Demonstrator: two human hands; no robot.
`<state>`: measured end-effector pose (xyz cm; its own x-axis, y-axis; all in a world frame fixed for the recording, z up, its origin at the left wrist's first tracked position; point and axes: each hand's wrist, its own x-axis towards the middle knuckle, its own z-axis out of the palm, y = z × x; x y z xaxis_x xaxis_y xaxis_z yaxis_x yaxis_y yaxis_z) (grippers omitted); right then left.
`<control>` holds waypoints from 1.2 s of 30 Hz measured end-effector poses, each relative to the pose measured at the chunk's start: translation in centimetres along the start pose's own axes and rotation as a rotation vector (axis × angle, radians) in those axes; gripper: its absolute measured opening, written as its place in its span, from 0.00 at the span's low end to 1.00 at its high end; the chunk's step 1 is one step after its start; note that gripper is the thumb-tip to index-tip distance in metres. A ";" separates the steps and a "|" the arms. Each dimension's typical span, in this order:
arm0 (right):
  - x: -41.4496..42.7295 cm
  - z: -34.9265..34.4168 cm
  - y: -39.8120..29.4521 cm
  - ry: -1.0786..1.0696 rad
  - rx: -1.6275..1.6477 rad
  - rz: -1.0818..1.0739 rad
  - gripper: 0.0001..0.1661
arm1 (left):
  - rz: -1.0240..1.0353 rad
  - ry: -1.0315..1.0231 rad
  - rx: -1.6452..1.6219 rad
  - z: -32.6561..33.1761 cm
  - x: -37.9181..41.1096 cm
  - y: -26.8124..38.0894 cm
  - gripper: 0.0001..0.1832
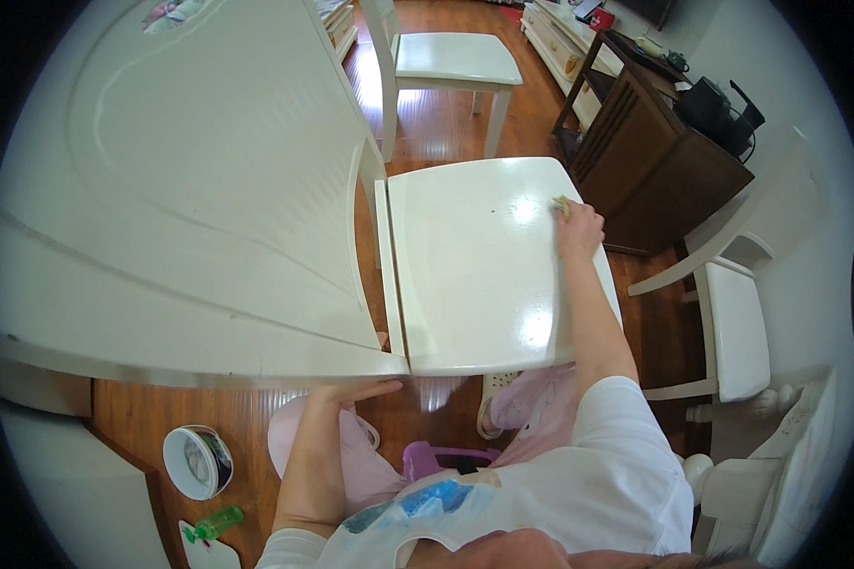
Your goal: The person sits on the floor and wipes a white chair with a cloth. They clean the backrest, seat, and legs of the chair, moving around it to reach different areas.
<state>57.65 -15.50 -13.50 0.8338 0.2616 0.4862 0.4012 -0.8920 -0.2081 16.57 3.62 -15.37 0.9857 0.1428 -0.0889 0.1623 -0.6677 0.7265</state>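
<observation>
A white wooden chair stands before me, its glossy seat (477, 277) on the right and its tall backrest (206, 178) filling the left. My right hand (580, 227) presses a small yellowish cloth (562, 206) onto the seat near its far right edge. Low on the backrest, by the corner where it meets the seat, my left hand (363, 389) holds the near side of the frame, its fingers partly hidden behind it. A small dark spot shows on the seat.
On the wooden floor at lower left are a white bucket (198, 462) and a green bottle (219, 523). A second white chair (455, 57) stands beyond, another (736, 331) at right, beside a dark wood cabinet (647, 149). Something purple plastic (423, 461) is between my legs.
</observation>
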 end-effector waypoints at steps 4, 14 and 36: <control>-0.7 -2.2 5.7 -0.025 -0.054 0.158 0.18 | -0.005 -0.053 -0.024 -1.0 0.2 1.9 0.31; -3.1 -4.2 4.0 0.208 0.161 0.059 0.16 | 0.168 0.097 -0.141 1.0 0.3 -0.5 0.23; 5.7 7.0 -12.9 -0.123 0.184 -0.220 0.17 | -0.328 -0.011 -0.342 -2.1 0.5 4.3 0.31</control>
<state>59.86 0.05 -14.01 0.7543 0.4937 0.4327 0.6298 -0.7303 -0.2646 17.67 2.38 -10.90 0.8857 0.2967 -0.3572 0.4430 -0.3098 0.8413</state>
